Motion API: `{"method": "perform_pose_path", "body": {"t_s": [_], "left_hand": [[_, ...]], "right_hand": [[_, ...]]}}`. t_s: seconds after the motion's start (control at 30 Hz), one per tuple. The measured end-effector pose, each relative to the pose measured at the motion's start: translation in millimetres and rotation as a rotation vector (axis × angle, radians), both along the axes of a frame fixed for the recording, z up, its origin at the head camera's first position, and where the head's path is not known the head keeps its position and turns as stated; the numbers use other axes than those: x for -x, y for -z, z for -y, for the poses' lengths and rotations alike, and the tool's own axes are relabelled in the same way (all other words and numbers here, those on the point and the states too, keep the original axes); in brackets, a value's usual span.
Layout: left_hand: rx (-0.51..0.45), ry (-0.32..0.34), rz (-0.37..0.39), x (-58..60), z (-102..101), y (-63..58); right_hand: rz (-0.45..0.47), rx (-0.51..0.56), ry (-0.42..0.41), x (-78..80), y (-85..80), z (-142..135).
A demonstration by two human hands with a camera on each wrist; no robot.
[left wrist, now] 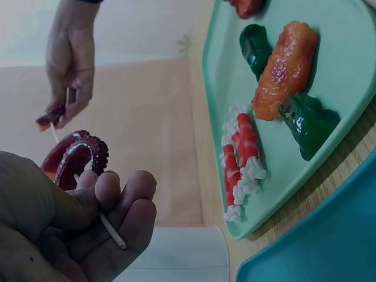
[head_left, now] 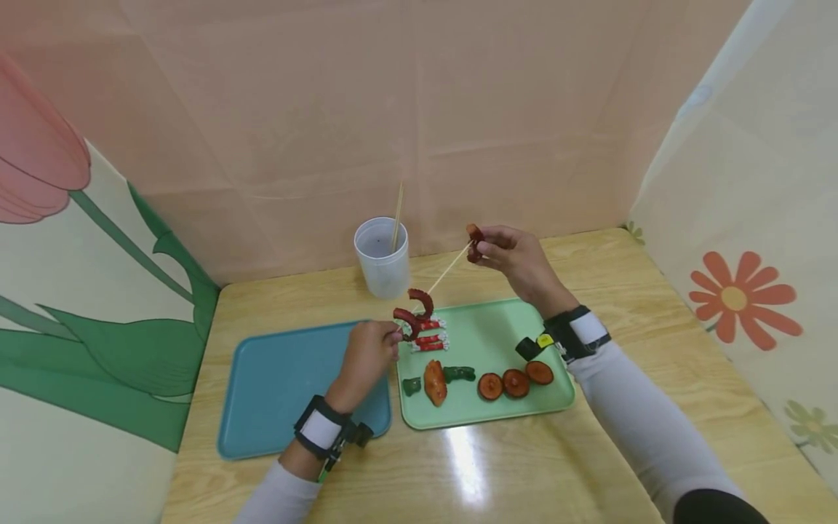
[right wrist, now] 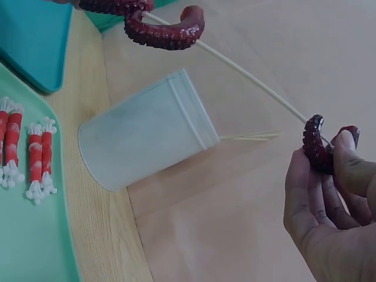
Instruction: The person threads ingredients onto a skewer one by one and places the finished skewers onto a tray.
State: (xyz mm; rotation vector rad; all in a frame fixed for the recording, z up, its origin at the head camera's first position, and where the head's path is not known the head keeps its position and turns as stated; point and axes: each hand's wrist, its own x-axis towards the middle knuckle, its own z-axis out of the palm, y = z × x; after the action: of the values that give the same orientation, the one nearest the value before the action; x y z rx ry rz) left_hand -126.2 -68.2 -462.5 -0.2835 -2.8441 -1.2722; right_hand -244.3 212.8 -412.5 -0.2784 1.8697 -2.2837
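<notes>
A thin wooden skewer (head_left: pixel 448 273) slants up to the right between both hands. My left hand (head_left: pixel 366 356) pinches it near its lower end; the blunt tip (left wrist: pixel 117 236) pokes out past the fingers in the left wrist view. Two curled, dark red octopus tentacle pieces (right wrist: pixel 165 34) are threaded close to that hand. At the upper end, my right hand (head_left: pixel 520 266) grips another curled tentacle piece (right wrist: pixel 317 145) between thumb and fingers, and the skewer meets this piece. Its far tip is hidden by the piece and fingers.
Beneath the hands, a green tray (head_left: pixel 484 415) holds red-and-white rolls (head_left: pixel 428 347), green pepper pieces (head_left: pixel 460 373), an orange-brown meat piece (head_left: pixel 435 383) and round brown slices (head_left: pixel 516 383). At left lies a blue tray (head_left: pixel 281 393). A white cup (head_left: pixel 385 273) with skewers stands behind.
</notes>
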Motion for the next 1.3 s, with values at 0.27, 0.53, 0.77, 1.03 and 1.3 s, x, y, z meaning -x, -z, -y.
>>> {"method": "perform_pose_path", "body": {"t_s": [0.27,0.53,0.77,1.03,1.3], "left_hand": [[-0.001,0.000,-0.032,-0.6,1.8,1.2],[0.004,-0.008,-0.053,-0.9,0.7,5.5],[-0.030,0.006,-0.081,-0.4,-3.5,3.8],[-0.032,0.003,-0.117,-0.4,-4.9,-0.4],[-0.060,0.012,-0.068,-9.4,-2.2,15.7]], "right_hand": [[-0.029,-0.027,0.012,-1.7,-1.1,1.8],[-0.020,-0.039,0.020,-2.1,-1.7,7.6],[0.053,-0.010,0.000,-1.3,-2.3,11.3],[0.117,0.066,0.007,-13.2,-13.9,20.2],[0.130,-0.044,-0.019,-22.4,-9.5,31.8]]}}
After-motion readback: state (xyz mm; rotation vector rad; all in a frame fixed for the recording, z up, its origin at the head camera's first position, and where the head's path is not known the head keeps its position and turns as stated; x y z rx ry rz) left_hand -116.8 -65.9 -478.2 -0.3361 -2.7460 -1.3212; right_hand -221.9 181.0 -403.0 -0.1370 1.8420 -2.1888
